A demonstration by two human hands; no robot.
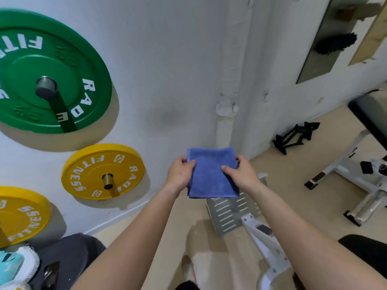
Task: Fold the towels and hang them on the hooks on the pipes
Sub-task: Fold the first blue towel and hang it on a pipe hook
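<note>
Now, from the head view, the left hand (180, 172) and right hand (240, 172) each pinch a side edge of the folded blue towel (211, 174), held in the air near the white pipe (225, 122) (a hook (234, 107) shows on it). Green weight plate (48, 70) hangs far left.

Head-worn view, downward, near towel (210, 178)
</note>
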